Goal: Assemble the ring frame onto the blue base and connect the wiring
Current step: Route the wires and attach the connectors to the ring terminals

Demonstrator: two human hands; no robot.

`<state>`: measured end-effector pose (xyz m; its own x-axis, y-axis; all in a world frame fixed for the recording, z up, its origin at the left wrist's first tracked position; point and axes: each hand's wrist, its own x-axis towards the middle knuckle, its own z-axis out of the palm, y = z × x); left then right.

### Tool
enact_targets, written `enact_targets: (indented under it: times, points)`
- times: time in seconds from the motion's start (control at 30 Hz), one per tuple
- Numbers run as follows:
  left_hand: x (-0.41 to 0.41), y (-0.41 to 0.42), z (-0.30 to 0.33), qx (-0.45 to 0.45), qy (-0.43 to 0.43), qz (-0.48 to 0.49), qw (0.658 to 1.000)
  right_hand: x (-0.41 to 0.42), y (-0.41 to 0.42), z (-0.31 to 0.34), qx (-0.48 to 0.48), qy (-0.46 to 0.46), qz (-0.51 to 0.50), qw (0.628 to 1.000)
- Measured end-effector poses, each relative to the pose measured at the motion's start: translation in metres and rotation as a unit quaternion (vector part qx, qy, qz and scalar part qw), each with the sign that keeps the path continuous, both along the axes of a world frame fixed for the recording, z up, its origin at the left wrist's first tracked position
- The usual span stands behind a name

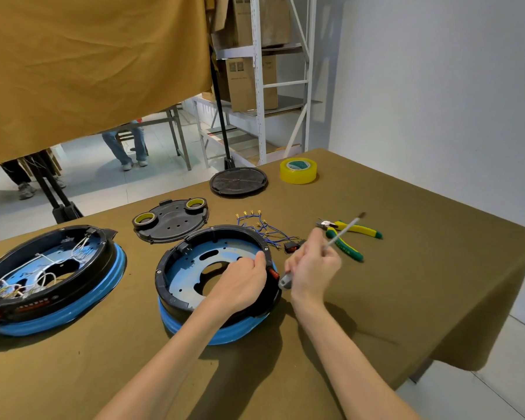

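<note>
The black plastic ring frame sat on the round blue base, and the pair stood on the olive-brown cloth-covered table near its front edge. The left hand reached across the inside of the ring frame, its fingers curled and pressed against the right-hand rim, close to a small red rocker switch set in that wall. The right hand, just beside the ring frame on its right, was closed around a slim grey-handled screwdriver whose shaft pointed up and away. Behind the ring frame lay a loose bundle of thin blue wires with brass terminals, and to the right of that a pair of yellow-and-green pliers. A second, already wired blue-and-black assembly stood to the left of the ring frame. The frame looked stiff and light, likely to shift on the base until screwed, so holding it by the rim wall seemed sound (the smooth blue skirt offered less purchase). The wires seemed limp and fine; taking them by the terminals rather than by the strands would probably spare the crimps.
</note>
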<state>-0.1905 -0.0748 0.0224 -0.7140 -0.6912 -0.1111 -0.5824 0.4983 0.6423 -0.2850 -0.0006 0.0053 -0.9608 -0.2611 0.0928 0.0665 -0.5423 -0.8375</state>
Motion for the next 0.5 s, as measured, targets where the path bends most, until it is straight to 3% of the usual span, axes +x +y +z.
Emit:
enact_targets:
  times: [0.5]
  points:
    - [0.003, -0.007, -0.004, 0.012, 0.018, 0.041, 0.999, 0.002, 0.001, 0.010, -0.041, -0.007, -0.012, 0.999]
